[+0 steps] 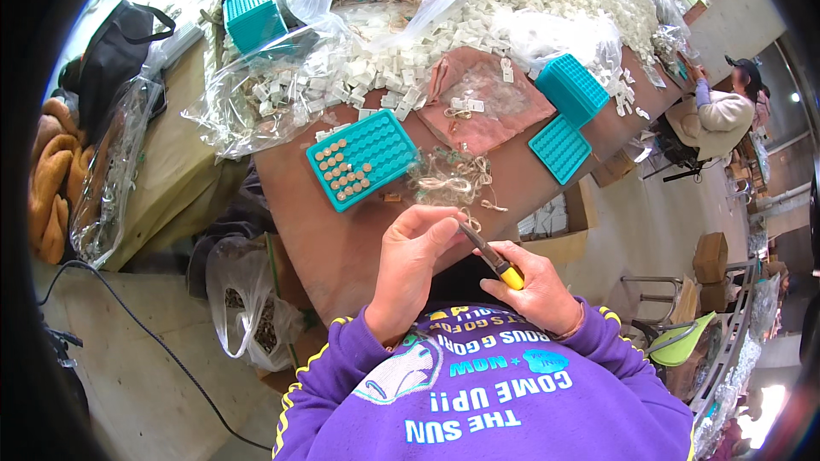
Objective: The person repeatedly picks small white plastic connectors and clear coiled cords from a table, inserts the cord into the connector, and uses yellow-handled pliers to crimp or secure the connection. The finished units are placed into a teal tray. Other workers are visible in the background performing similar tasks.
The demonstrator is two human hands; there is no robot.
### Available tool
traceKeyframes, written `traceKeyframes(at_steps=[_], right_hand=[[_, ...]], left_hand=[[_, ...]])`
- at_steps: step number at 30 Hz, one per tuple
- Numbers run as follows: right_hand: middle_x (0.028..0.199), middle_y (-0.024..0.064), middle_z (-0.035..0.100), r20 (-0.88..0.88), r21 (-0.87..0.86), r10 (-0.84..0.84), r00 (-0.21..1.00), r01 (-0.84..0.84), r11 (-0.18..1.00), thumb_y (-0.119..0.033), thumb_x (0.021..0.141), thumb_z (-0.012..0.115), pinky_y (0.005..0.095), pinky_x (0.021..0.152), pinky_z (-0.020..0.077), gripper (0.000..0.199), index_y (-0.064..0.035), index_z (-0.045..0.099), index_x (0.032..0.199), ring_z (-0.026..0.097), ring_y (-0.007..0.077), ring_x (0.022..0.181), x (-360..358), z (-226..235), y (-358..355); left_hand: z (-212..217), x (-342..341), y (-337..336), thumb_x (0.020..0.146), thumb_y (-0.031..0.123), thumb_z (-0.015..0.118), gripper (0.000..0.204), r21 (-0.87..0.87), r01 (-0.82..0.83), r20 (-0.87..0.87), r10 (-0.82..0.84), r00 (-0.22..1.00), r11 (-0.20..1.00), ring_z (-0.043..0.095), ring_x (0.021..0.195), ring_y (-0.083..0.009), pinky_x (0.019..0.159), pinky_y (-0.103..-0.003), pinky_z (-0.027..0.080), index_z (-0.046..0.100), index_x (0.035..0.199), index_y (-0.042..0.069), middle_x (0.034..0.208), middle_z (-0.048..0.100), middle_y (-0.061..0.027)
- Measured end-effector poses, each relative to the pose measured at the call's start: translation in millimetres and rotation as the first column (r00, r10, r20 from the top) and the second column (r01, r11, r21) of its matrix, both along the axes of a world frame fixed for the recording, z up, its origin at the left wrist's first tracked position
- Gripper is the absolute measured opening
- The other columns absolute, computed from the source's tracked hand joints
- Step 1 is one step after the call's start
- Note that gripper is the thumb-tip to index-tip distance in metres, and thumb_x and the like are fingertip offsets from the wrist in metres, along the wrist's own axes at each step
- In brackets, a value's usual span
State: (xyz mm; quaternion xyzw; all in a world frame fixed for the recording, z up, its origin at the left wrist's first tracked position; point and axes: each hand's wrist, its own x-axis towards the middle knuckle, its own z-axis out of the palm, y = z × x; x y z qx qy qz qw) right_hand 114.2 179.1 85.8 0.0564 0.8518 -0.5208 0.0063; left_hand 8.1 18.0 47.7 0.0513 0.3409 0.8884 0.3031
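My right hand is wrapped round a yellow-and-black handled tool with a dark, narrow metal end; its exact kind is hard to make out. The tool's tip reaches the fingertips of my left hand, which are pinched together. What they hold is too small to tell. A pale cord loop shows just beyond those fingertips. Past my hands lies a tangle of pale cords on the brown table. Left of it, a teal tray carries several round beige pieces in its left part.
Stacked teal trays and a single tray are at the right. A pink cloth lies before a heap of white pieces. More trays stand far left. A plastic bag hangs below the table. Another person sits far right.
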Motion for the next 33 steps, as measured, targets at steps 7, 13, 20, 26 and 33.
traceKeyframes(at_steps=[7,13,20,26,33], right_hand=[[0.082,-0.0018,0.05,0.045,-0.066,-0.034,0.998,0.037,0.997,-0.006,0.085,0.072,0.0238,0.069,0.0415,0.043,-0.0065,0.059,0.126,0.046,0.0074,0.074,1.2,-0.9,1.1],[0.107,0.0147,0.066,0.084,0.004,-0.038,0.996,0.037,0.999,-0.014,0.084,0.075,0.0345,0.087,0.0505,0.046,-0.0031,0.058,0.125,0.066,0.0275,0.096,6.1,-2.0,3.6],[0.085,-0.001,0.051,0.086,-0.151,-0.036,0.996,0.049,0.987,-0.008,0.086,0.072,0.0241,0.07,0.0423,0.042,-0.0058,0.059,0.126,0.047,0.0074,0.076,10.1,-0.6,-2.6],[0.089,-0.0009,0.055,0.232,-0.399,0.052,0.971,0.046,0.916,-0.009,0.088,0.07,0.0234,0.072,0.0426,0.042,-0.0048,0.057,0.127,0.05,0.0064,0.078,17.2,3.9,-2.1],[0.085,-0.0045,0.051,0.246,-0.371,0.013,0.969,0.082,0.925,-0.007,0.089,0.068,0.0206,0.068,0.0394,0.041,-0.0065,0.056,0.129,0.045,0.0033,0.074,25.5,6.3,26.5]], left_hand=[[-3.3,0.7,5.8,0.093,0.012,0.068,0.015,0.01,0.037,0.035,-0.038,0.999,0.999,0.066,0.097,-0.0163,0.093,-0.033,0.053,0.065,0.105,0.002,0.104,0.069,-0.0081],[-1.3,2.2,9.4,0.094,0.012,0.067,0.015,0.01,0.034,0.036,-0.035,0.999,0.999,0.066,0.099,-0.0168,0.095,-0.034,0.053,0.064,0.106,0.003,0.104,0.069,-0.0081],[-0.3,4.6,9.9,0.095,0.013,0.067,0.016,0.009,0.067,0.036,-0.067,0.997,0.998,0.065,0.101,-0.0164,0.095,-0.034,0.053,0.063,0.106,0.003,0.106,0.068,-0.0077],[-4.6,6.5,8.5,0.095,0.015,0.067,0.016,0.002,0.084,0.081,-0.084,0.993,0.996,0.065,0.098,-0.016,0.093,-0.033,0.053,0.062,0.105,0.003,0.107,0.067,-0.0086],[-2.4,6.5,0.1,0.095,0.01,0.066,0.011,-0.098,-0.075,0.028,0.078,0.997,0.992,0.066,0.087,-0.0147,0.082,-0.029,0.054,0.062,0.102,0.002,0.097,0.067,-0.0075]])
